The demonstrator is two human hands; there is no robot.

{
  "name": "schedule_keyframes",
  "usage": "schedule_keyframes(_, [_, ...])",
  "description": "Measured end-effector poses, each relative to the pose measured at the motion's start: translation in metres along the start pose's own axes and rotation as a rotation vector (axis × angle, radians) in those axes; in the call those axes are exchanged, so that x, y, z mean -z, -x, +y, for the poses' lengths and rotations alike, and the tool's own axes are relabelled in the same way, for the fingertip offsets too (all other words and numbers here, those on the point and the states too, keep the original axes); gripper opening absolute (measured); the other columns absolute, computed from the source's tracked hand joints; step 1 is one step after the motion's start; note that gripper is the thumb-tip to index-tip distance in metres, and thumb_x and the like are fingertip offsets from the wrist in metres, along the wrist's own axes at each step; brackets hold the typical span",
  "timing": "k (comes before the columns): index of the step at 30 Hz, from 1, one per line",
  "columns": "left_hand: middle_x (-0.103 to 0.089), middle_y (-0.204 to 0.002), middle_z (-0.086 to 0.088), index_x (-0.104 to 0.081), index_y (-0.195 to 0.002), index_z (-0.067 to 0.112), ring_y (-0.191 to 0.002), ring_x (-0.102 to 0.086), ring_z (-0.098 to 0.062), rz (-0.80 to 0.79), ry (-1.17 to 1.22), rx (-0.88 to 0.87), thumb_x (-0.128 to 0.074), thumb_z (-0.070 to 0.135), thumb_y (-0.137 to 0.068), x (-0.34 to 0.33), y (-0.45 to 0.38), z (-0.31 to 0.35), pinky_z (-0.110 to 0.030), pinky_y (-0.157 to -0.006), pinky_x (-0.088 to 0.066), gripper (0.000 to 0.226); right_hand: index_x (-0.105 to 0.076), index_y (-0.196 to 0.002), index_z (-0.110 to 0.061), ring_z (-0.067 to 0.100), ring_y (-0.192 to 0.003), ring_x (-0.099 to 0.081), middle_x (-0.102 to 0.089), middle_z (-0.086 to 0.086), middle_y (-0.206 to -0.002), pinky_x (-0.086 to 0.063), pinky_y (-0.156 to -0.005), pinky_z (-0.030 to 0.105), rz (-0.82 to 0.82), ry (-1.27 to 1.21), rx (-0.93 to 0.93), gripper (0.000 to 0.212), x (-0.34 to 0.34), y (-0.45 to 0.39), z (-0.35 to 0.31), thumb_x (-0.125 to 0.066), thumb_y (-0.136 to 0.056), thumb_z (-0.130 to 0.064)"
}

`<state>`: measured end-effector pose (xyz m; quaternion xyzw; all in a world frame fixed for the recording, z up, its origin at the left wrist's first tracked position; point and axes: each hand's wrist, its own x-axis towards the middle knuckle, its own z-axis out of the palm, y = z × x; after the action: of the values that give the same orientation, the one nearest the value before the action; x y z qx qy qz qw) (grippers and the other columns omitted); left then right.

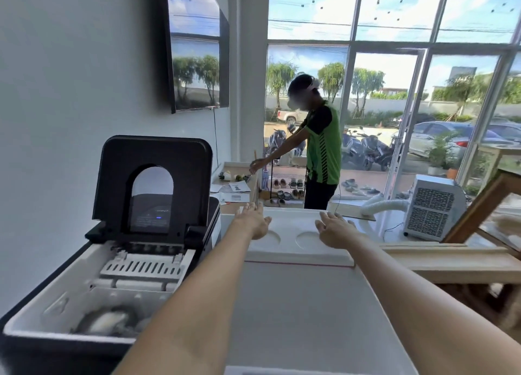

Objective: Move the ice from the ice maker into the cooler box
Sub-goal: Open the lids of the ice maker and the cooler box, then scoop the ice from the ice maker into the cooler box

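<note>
The person is reaching both arms out over the cooler, a white box standing just right of the ice maker, and both hands are landing on its lid at the far end. The left hand is lying flat near the lid's left edge and the right hand beside the right cup recess; each grip is spread open with fingers straight, holding nothing, only touching plastic. The lid is looking stiff, smooth and light, so taking it by its far edges should be lifting it easily, though the slick surface may be slipping under flat palms. The ice is sitting in the maker's open bin, low at the near left, under the raised black cover. It is looking like pale, cloudy lumps, blurred here, so I cannot tell single pieces. Judging by that, it will be wet, slippery, cold and loose, better scooped than pinched.
</note>
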<state>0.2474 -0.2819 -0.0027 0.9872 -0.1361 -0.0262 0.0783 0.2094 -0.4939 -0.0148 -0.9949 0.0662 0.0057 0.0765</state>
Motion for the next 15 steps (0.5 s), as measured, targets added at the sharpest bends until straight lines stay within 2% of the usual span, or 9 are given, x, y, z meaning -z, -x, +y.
schedule_keyframes(5, [0.002, -0.158, -0.012, 0.000, -0.148, 0.006, -0.145, 0.001, -0.026, 0.022, -0.022, -0.009, -0.018, 0.038, -0.100, 0.010, 0.065, 0.002, -0.041, -0.118, -0.002, 0.060, -0.014, -0.151, -0.012, 0.020, -0.148, -0.002, -0.009, 0.004, -0.161, -0.011, -0.116, 0.045, 0.052, 0.014, 0.072, 0.055, 0.013, 0.061, -0.016, -0.019, -0.102, -0.037])
schedule_keyframes(10, [-0.005, -0.157, -0.013, -0.012, -0.147, 0.005, -0.145, -0.006, -0.026, 0.054, 0.002, -0.019, -0.022, 0.040, -0.098, 0.013, 0.130, -0.009, -0.043, -0.117, -0.011, 0.061, -0.033, -0.145, -0.012, 0.029, -0.138, -0.030, -0.036, 0.012, -0.150, -0.028, -0.111, 0.044, 0.042, 0.013, 0.185, 0.049, 0.013, 0.108, -0.052, -0.026, -0.101, -0.034])
schedule_keyframes(15, [-0.011, -0.157, -0.011, -0.020, -0.146, 0.007, -0.145, -0.009, -0.023, 0.092, 0.003, 0.073, -0.023, 0.040, -0.098, 0.021, 0.185, -0.051, -0.045, -0.116, -0.014, 0.058, -0.042, -0.141, -0.012, 0.033, -0.132, -0.038, -0.045, 0.014, -0.143, -0.034, -0.104, 0.042, 0.025, 0.010, 0.308, 0.046, 0.014, 0.150, -0.109, -0.029, -0.101, -0.031])
